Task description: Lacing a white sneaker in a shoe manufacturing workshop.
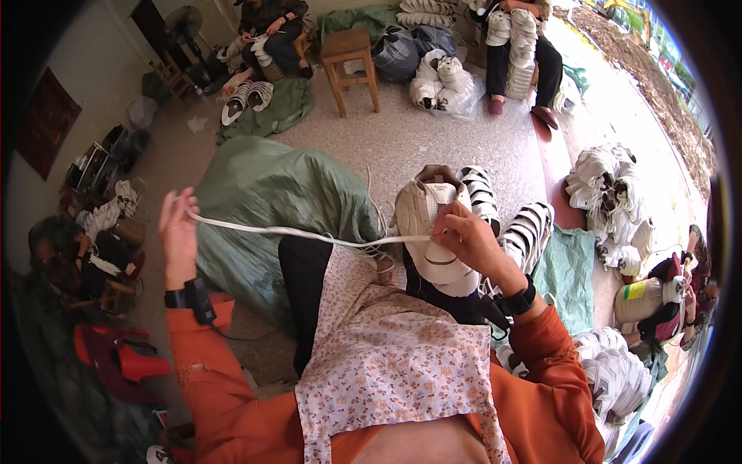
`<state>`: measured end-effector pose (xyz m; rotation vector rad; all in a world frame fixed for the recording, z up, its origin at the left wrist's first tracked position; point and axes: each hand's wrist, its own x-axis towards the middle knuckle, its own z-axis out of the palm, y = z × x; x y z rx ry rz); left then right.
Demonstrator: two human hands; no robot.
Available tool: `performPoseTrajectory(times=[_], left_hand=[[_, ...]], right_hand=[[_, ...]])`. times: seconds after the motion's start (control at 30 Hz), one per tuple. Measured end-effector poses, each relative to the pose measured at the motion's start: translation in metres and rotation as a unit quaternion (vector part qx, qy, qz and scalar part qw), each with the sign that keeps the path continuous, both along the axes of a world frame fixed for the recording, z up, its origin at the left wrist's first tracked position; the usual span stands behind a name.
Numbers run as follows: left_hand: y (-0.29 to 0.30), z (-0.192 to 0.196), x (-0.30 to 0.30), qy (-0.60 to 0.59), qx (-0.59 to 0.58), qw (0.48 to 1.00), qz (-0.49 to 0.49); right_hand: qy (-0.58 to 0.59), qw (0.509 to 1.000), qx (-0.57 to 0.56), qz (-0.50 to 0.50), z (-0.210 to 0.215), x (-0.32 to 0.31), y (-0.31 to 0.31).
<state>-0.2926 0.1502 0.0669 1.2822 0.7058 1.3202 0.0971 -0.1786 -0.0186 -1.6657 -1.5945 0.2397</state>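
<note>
A white shoelace (286,230) stretches nearly level across my lap between my two hands. Its left end is pinched in my raised left hand (179,236), out over the green sack. My right hand (468,238) is closed on the lace at the other side, just over a cream-coloured shoe (417,203). The shoe rests near my right knee, brown opening away from me and toe toward me. My right hand covers part of its side. Beyond it stand stacks of nested white shoes (479,192), and another such stack (527,232) lies further right.
A large green sack (282,189) bulges before my left knee. A wooden stool (346,58) stands farther off. Bundled shoes (614,197) are piled at right, near a green cloth (566,267). Other people sit around with shoes. A red chair (127,359) is at lower left.
</note>
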Motion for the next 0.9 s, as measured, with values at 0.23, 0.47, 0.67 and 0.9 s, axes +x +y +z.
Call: performPoseTrajectory(times=[0.23, 0.47, 0.67, 0.9], left_hand=[[-0.104, -0.062, 0.166, 0.306, 0.049, 0.889, -0.337], [-0.157, -0.094, 0.24, 0.306, 0.215, 0.853, -0.364], [-0.163, -0.093, 0.246, 0.383, 0.242, 0.822, -0.346], [-0.155, -0.099, 0.258, 0.417, 0.16, 0.79, -0.419]], right_hand=[[0.082, 0.996, -0.033, 0.009, -0.002, -0.003, 0.0], [0.117, 0.993, -0.02, -0.002, -0.009, -0.003, -0.004], [0.111, 0.993, -0.028, -0.012, -0.01, -0.004, -0.003], [0.093, 0.996, 0.003, -0.002, -0.009, -0.004, -0.005]])
